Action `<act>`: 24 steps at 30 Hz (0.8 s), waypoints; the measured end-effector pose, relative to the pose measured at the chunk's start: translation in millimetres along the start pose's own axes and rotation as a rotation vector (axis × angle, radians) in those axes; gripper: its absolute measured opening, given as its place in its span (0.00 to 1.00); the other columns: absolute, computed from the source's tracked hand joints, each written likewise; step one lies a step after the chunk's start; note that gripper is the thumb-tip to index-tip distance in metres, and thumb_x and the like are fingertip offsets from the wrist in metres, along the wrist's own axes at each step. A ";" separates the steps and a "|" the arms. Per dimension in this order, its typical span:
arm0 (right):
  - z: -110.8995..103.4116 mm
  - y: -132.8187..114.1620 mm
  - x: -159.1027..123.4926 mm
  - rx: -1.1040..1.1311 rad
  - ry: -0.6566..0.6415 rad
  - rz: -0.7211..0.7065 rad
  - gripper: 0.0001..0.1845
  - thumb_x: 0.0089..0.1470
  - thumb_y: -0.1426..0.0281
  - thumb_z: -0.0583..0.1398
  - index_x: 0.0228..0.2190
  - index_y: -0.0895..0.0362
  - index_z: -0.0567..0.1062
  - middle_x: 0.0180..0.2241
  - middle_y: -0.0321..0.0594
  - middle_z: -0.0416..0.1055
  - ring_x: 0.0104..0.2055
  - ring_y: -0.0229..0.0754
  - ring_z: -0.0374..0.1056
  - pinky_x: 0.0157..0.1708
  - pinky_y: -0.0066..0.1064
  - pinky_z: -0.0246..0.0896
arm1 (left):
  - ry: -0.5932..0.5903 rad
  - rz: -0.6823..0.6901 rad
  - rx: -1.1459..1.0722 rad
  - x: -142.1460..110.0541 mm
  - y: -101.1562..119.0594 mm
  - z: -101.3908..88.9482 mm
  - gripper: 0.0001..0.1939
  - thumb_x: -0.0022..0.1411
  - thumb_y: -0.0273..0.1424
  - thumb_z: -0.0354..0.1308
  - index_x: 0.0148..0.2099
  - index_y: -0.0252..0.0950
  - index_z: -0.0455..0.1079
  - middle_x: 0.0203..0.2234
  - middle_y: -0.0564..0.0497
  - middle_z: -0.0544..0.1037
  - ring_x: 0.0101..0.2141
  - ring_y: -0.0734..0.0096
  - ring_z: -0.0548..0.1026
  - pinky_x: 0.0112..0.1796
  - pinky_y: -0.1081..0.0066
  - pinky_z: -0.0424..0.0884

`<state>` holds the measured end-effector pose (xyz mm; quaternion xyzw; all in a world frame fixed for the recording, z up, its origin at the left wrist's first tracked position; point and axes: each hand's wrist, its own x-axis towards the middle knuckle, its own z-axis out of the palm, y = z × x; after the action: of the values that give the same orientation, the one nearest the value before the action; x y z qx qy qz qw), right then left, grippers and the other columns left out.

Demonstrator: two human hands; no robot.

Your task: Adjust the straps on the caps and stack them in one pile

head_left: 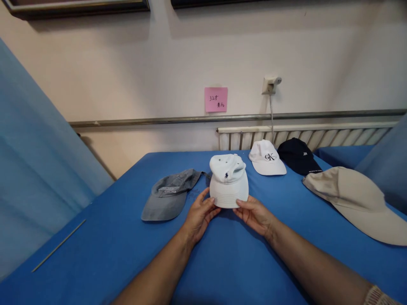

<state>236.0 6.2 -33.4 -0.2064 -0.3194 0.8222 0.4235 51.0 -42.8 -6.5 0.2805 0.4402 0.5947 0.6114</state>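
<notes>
A pale, nearly white baseball cap [228, 188] with a small dark emblem is held over the middle of the blue-covered table [127, 262], its brim toward me. My left hand [200, 214] pinches the brim's left edge, thumb on top and fingers beneath. At the right edge of the brim, my right hand [254, 215] grips in the same way. Close by on the left lies a grey cap [168, 197], its strap end partly behind the pale cap. Behind and to the right sits a white cap [266, 159] with dark letters.
A black cap [297, 154] and a large beige cap [362, 199] lie on the right. A thin stick [59, 245] rests near the left edge. Behind the table are a radiator [305, 132], a metal rail [152, 120] and a plugged-in cord [271, 110]. Blue curtains [38, 161] hang at the sides.
</notes>
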 end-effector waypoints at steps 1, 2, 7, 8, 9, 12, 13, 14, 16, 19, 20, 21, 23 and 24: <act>2.3 1.4 -1.9 -0.046 -0.031 0.036 0.24 0.47 0.73 0.68 0.47 0.54 0.73 0.46 0.40 0.76 0.43 0.40 0.74 0.43 0.31 0.69 | 0.026 0.028 -0.006 2.1 2.3 -2.0 0.32 0.53 0.29 0.68 0.58 0.40 0.63 0.39 0.48 0.78 0.37 0.70 0.78 0.40 0.70 0.74; 3.7 2.4 -3.3 -0.090 -0.059 0.071 0.23 0.47 0.71 0.69 0.46 0.55 0.74 0.44 0.41 0.77 0.40 0.39 0.74 0.40 0.30 0.68 | 0.040 0.060 -0.012 4.2 6.0 -4.1 0.31 0.51 0.28 0.69 0.57 0.39 0.65 0.38 0.49 0.78 0.37 0.70 0.78 0.40 0.70 0.74; 3.0 5.9 -5.0 -0.185 -0.105 0.139 0.18 0.47 0.66 0.70 0.39 0.59 0.74 0.37 0.43 0.78 0.34 0.37 0.74 0.34 0.28 0.64 | 0.125 0.327 -0.080 6.7 46.5 -20.0 0.26 0.50 0.23 0.67 0.52 0.38 0.69 0.36 0.51 0.79 0.35 0.74 0.78 0.39 0.75 0.75; 2.5 6.4 -4.9 -0.183 -0.101 0.137 0.18 0.46 0.66 0.70 0.39 0.59 0.74 0.37 0.43 0.78 0.34 0.37 0.74 0.34 0.28 0.64 | 0.164 0.372 -0.087 5.1 57.0 -25.6 0.24 0.51 0.22 0.66 0.51 0.38 0.70 0.35 0.51 0.80 0.34 0.74 0.78 0.38 0.75 0.75; 2.1 6.8 -4.7 -0.179 -0.098 0.136 0.18 0.46 0.67 0.70 0.39 0.59 0.74 0.37 0.43 0.78 0.34 0.37 0.74 0.34 0.28 0.64 | 0.209 0.407 -0.096 2.8 67.3 -32.4 0.21 0.53 0.21 0.64 0.50 0.38 0.71 0.36 0.51 0.80 0.33 0.74 0.78 0.38 0.75 0.76; 1.8 7.3 -4.0 -0.171 -0.096 0.139 0.18 0.47 0.67 0.70 0.38 0.60 0.73 0.36 0.42 0.78 0.33 0.36 0.73 0.34 0.28 0.64 | 0.387 0.491 -0.131 -7.6 91.6 -58.4 0.17 0.56 0.17 0.59 0.47 0.35 0.72 0.38 0.49 0.80 0.35 0.73 0.79 0.38 0.76 0.77; 1.9 7.2 -3.7 -0.170 -0.098 0.140 0.18 0.47 0.67 0.70 0.38 0.60 0.73 0.36 0.42 0.78 0.33 0.36 0.73 0.34 0.28 0.64 | 0.441 0.480 -0.127 -11.8 96.5 -68.1 0.16 0.57 0.16 0.57 0.47 0.33 0.72 0.37 0.48 0.80 0.35 0.72 0.79 0.38 0.75 0.77; 2.1 7.1 -3.4 -0.169 -0.100 0.142 0.17 0.47 0.67 0.69 0.38 0.60 0.73 0.36 0.42 0.78 0.32 0.36 0.73 0.33 0.28 0.64 | 0.515 0.446 -0.112 -16.1 99.7 -77.8 0.15 0.56 0.15 0.56 0.46 0.32 0.72 0.35 0.48 0.80 0.33 0.73 0.79 0.36 0.76 0.77; 2.5 6.7 -2.7 -0.166 -0.105 0.146 0.17 0.47 0.66 0.69 0.38 0.59 0.73 0.36 0.42 0.78 0.33 0.37 0.73 0.33 0.28 0.64 | 0.634 0.361 -0.073 -24.0 101.8 -95.7 0.14 0.56 0.14 0.55 0.43 0.30 0.72 0.31 0.49 0.80 0.30 0.74 0.78 0.31 0.78 0.77; 2.4 6.1 -1.7 -0.169 -0.108 0.153 0.17 0.47 0.66 0.69 0.37 0.59 0.73 0.36 0.42 0.77 0.33 0.37 0.74 0.34 0.29 0.64 | 0.735 0.323 -0.022 -31.6 97.5 -117.7 0.11 0.56 0.14 0.54 0.39 0.29 0.72 0.28 0.49 0.78 0.26 0.76 0.76 0.26 0.79 0.75; 2.1 6.0 -1.3 -0.169 -0.107 0.154 0.17 0.47 0.66 0.69 0.37 0.59 0.73 0.36 0.42 0.77 0.33 0.37 0.74 0.34 0.29 0.65 | 0.768 0.313 0.001 -32.9 95.4 -123.6 0.10 0.56 0.15 0.55 0.38 0.30 0.72 0.28 0.50 0.78 0.25 0.76 0.76 0.25 0.79 0.74; 1.6 5.9 -0.9 -0.168 -0.107 0.154 0.17 0.47 0.65 0.69 0.37 0.59 0.73 0.37 0.42 0.77 0.33 0.37 0.74 0.35 0.29 0.65 | 0.802 0.304 0.036 -33.8 93.4 -128.8 0.10 0.55 0.15 0.56 0.38 0.30 0.72 0.27 0.50 0.77 0.24 0.76 0.75 0.24 0.79 0.73; 0.5 5.9 0.1 -0.162 -0.102 0.149 0.17 0.47 0.66 0.69 0.37 0.59 0.73 0.36 0.42 0.77 0.33 0.37 0.74 0.34 0.29 0.65 | 0.873 0.303 0.148 -35.1 91.1 -136.2 0.11 0.53 0.18 0.59 0.40 0.32 0.71 0.28 0.51 0.76 0.27 0.72 0.76 0.26 0.76 0.73; 0.3 6.1 0.6 -0.158 -0.098 0.149 0.17 0.47 0.66 0.69 0.37 0.59 0.73 0.36 0.41 0.77 0.33 0.37 0.74 0.33 0.28 0.65 | 0.881 0.321 0.231 -35.9 91.0 -137.6 0.13 0.52 0.19 0.60 0.42 0.33 0.71 0.31 0.50 0.76 0.33 0.67 0.77 0.31 0.72 0.75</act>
<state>232.1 3.9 -37.5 -0.2216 -0.3873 0.8328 0.3276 -109.2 -90.3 17.1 0.1324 0.6714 0.6912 0.2321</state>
